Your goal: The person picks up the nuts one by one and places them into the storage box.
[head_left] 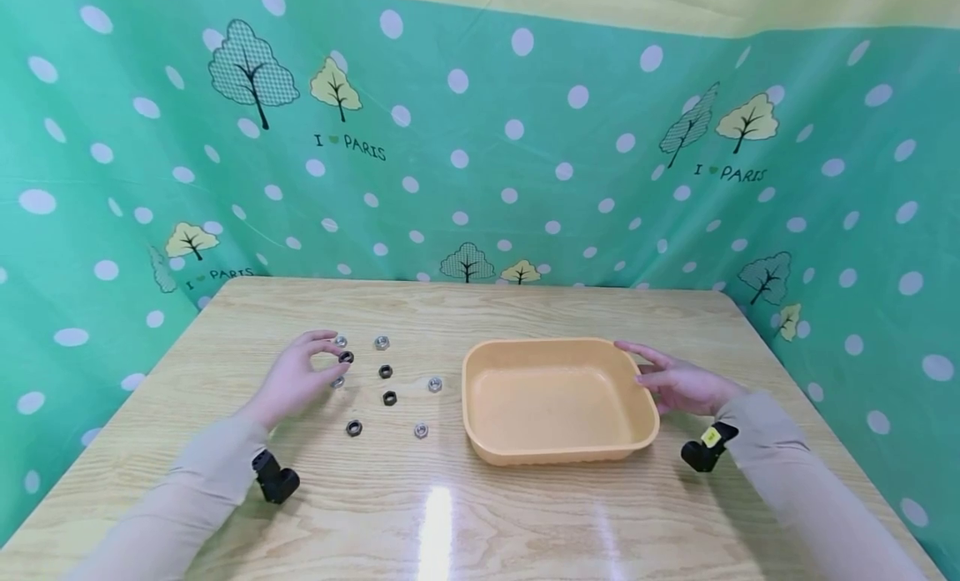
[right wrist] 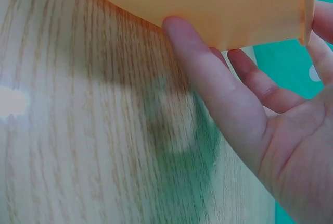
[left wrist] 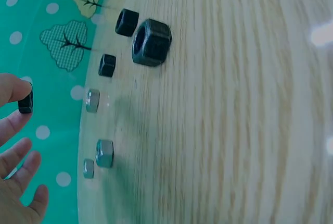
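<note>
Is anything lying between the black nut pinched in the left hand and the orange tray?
Yes: loose nuts. A black nut and a silver nut lie on the table between the left hand, which pinches the black nut, and the orange tray. Lifted over them, nothing visible blocks it.

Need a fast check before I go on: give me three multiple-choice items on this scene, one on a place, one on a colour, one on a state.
1. Where does the tray lie relative to the loose nuts?
A. To their right
B. To their left
C. On top of them

2. What colour is the nut that the left hand pinches?
A. Silver
B. Black
C. Orange

3. What is in the tray?
A. Nuts
B. A hand
C. Nothing

Answers: 1 A, head view shows it. 2 B, left wrist view shows it. 3 C, its floor is bare.
</note>
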A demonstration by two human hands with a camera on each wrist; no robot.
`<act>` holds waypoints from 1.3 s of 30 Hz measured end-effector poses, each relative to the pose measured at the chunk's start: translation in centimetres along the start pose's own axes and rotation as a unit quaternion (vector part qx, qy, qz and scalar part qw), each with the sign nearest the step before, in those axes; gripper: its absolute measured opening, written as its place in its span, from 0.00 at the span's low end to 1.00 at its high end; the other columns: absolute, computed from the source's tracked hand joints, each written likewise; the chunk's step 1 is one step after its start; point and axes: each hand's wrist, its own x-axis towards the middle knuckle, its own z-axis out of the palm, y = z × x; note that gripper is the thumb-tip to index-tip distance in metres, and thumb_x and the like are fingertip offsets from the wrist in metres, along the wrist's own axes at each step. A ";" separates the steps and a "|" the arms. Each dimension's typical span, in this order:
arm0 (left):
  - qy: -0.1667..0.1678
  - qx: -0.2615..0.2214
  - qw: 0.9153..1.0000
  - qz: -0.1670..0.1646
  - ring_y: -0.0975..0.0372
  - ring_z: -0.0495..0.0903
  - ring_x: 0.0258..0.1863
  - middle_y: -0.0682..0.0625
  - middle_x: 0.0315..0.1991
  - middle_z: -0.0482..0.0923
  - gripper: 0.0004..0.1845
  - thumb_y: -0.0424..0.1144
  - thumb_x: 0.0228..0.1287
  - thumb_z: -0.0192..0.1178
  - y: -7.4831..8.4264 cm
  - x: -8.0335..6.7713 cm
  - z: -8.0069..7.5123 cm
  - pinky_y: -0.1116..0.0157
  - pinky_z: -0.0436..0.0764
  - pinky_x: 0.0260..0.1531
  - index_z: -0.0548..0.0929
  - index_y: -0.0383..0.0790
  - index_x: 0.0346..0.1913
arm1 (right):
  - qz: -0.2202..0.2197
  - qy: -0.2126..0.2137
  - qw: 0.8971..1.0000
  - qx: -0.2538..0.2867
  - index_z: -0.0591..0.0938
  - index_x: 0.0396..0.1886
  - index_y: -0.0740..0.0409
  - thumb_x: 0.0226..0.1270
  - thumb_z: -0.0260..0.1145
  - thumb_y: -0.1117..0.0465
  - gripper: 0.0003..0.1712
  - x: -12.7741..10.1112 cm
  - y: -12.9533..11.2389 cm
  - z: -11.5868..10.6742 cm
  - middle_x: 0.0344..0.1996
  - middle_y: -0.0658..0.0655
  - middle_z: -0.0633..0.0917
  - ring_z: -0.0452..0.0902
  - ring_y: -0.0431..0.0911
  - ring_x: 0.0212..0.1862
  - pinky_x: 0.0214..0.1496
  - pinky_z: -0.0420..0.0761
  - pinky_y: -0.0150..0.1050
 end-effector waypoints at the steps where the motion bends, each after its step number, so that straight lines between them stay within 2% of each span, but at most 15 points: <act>1: 0.000 -0.004 1.000 0.001 0.38 0.61 0.64 0.33 0.63 0.66 0.14 0.37 0.60 0.63 0.2 0.1 0.1 0.41 0.59 0.64 0.80 0.29 0.43 | 0.001 0.001 1.000 0.001 0.40 0.76 0.42 0.73 0.50 0.61 0.40 0.0 0.0 0.0 0.71 0.74 0.47 0.74 0.47 0.57 0.56 0.77 0.53; 9: -0.016 -0.027 0.999 0.012 0.40 0.62 0.65 0.35 0.64 0.66 0.13 0.38 0.61 0.62 2.0 1.0 1.4 0.43 0.61 0.63 0.81 0.32 0.43 | -0.009 -0.008 1.000 -0.003 0.40 0.76 0.42 0.73 0.50 0.61 0.40 -0.1 -0.1 0.1 0.71 0.75 0.47 0.74 0.47 0.57 0.55 0.77 0.52; 17: -0.019 -0.025 0.999 0.045 0.41 0.64 0.64 0.37 0.63 0.68 0.11 0.38 0.58 0.64 4.0 2.2 2.9 0.43 0.61 0.64 0.82 0.34 0.41 | -0.006 0.001 1.000 -0.002 0.39 0.76 0.45 0.73 0.50 0.62 0.40 -0.1 -0.2 0.5 0.71 0.75 0.47 0.74 0.48 0.57 0.55 0.78 0.53; 28: -0.028 -0.042 0.997 0.061 0.42 0.65 0.64 0.38 0.64 0.68 0.12 0.39 0.60 0.63 6.3 3.6 3.7 0.44 0.68 0.60 0.82 0.34 0.42 | -0.004 0.003 1.000 0.000 0.39 0.76 0.45 0.73 0.49 0.62 0.40 -0.2 -0.1 0.4 0.71 0.75 0.46 0.74 0.49 0.58 0.56 0.77 0.54; 35: -0.028 -0.040 0.997 0.068 0.45 0.65 0.65 0.40 0.63 0.69 0.13 0.40 0.59 0.64 8.1 4.5 4.2 0.46 0.63 0.65 0.81 0.36 0.43 | 0.002 0.011 1.000 0.004 0.40 0.76 0.44 0.72 0.51 0.62 0.41 -0.3 -0.3 0.4 0.71 0.74 0.46 0.73 0.50 0.58 0.55 0.78 0.54; 39: -0.030 -0.043 0.996 0.075 0.45 0.66 0.64 0.40 0.62 0.69 0.13 0.41 0.60 0.64 9.1 4.9 4.2 0.46 0.64 0.64 0.81 0.36 0.44 | -0.004 0.002 1.000 0.008 0.40 0.76 0.44 0.72 0.50 0.62 0.41 -0.4 -0.4 0.5 0.71 0.76 0.45 0.73 0.50 0.58 0.56 0.77 0.54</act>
